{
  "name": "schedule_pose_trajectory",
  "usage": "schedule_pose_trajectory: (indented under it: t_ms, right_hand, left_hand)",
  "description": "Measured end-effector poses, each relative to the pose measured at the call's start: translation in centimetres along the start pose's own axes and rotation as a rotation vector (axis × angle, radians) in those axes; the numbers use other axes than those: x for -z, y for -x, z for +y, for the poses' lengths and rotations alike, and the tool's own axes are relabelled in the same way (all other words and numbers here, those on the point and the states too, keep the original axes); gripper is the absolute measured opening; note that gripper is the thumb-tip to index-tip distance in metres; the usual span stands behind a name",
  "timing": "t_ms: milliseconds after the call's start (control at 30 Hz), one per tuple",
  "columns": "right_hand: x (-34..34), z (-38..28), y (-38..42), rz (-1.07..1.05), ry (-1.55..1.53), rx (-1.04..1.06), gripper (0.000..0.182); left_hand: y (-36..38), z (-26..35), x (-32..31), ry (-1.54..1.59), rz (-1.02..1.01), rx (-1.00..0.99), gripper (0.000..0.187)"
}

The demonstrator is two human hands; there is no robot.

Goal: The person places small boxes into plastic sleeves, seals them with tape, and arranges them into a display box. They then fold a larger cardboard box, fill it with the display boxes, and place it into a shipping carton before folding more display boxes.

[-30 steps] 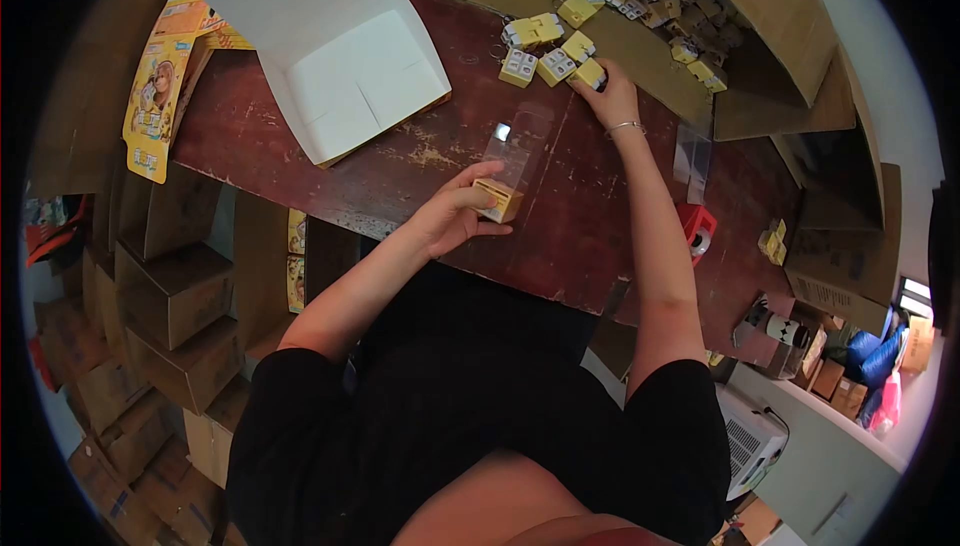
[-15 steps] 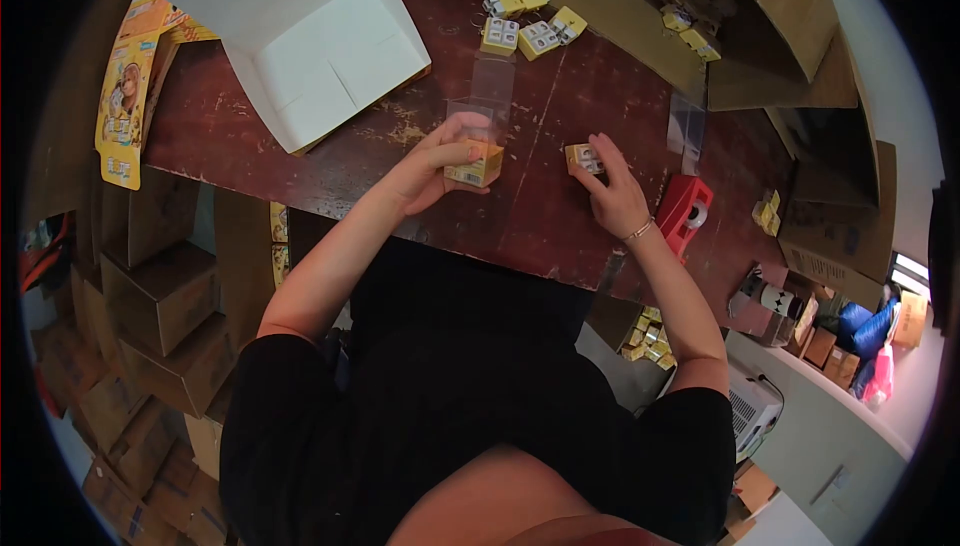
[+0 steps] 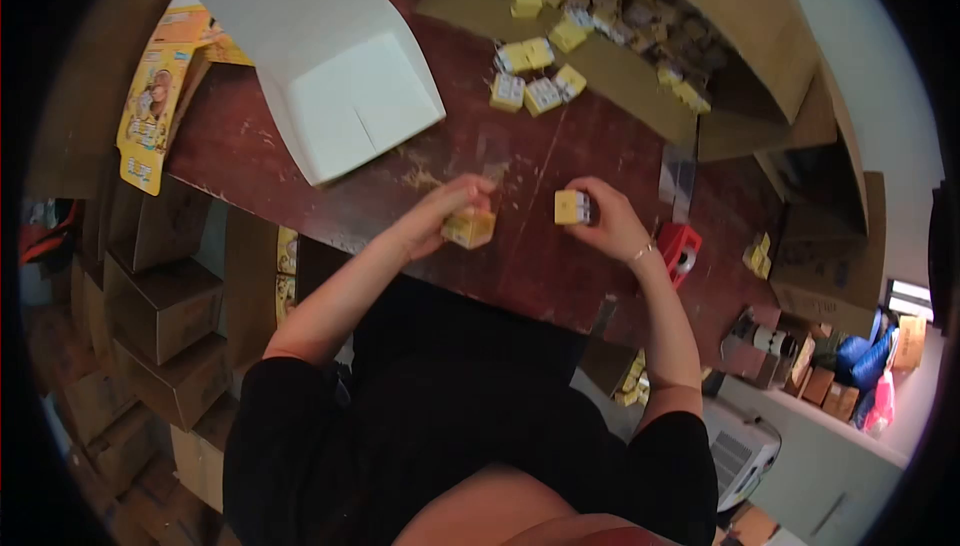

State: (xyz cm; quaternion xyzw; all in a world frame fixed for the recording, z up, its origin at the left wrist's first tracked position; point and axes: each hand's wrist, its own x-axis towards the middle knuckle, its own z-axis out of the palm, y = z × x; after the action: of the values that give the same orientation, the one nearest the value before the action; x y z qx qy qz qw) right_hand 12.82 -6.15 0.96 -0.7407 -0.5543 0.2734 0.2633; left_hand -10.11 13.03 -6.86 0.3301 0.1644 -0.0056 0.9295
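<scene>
My left hand [image 3: 438, 208] is closed around a small yellow printed box [image 3: 470, 228], held tilted above the dark red table. A short way to the right, my right hand [image 3: 612, 218] pinches a small yellow cube [image 3: 568, 207] between thumb and fingers, with white, button-like faces on its side. Box and cube are apart. Similar yellow-and-white cubes [image 3: 524, 55], several of them, lie beyond my hands on the table and on a cardboard flap.
An open white carton [image 3: 350, 111] stands at the back left beside flat yellow printed packaging [image 3: 155, 111]. A red tape dispenser [image 3: 680, 252] sits right of my right hand. Behind it, a large cardboard box [image 3: 770, 36] holds many cubes. Brown cartons [image 3: 165, 296] are stacked at left.
My right hand has lifted the cube and turned it so a plain yellow face shows. My left hand has tilted the small box. The camera view has shifted, moving the table lower.
</scene>
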Motion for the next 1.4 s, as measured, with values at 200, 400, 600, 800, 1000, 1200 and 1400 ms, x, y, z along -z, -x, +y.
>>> schedule_pose_trajectory:
  t_ms: [200, 400, 600, 800, 1000, 1200, 1400]
  right_hand:
    - [9.9, -16.7, -7.0, -0.027, 0.158, 0.527, 0.049]
    - [17.9, -29.0, -18.1, 0.945, 0.16, 0.777, 0.046]
    - [19.3, -27.2, -16.2, 0.833, 0.067, 0.789, 0.036]
    - [15.2, -17.0, -15.9, 0.397, -0.065, 0.368, 0.022]
    - [2.0, -4.5, -16.5, 0.01, 0.642, -0.009, 0.044]
    - [-3.0, -0.6, -15.5, 0.173, 0.439, 0.138, 0.058]
    - [1.4, -2.1, -10.0, 0.111, 0.199, 0.195, 0.048]
  left_hand:
    - [0.5, -1.3, 0.5, 0.01, -0.056, -0.008, 0.037]
    - [0.7, -1.0, -0.5, -0.078, -0.043, 0.047, 0.042]
    - [1.0, -2.4, 0.5, -0.064, -0.085, 0.014, 0.041]
    - [1.3, -2.1, -0.1, -0.069, -0.064, 0.052, 0.046]
    - [1.5, -1.9, -0.6, -0.041, -0.052, 0.026, 0.046]
    - [2.2, -1.9, -0.3, -0.04, -0.029, 0.013, 0.043]
    - [3.2, 0.3, 0.1, -0.264, -0.033, 0.026, 0.052]
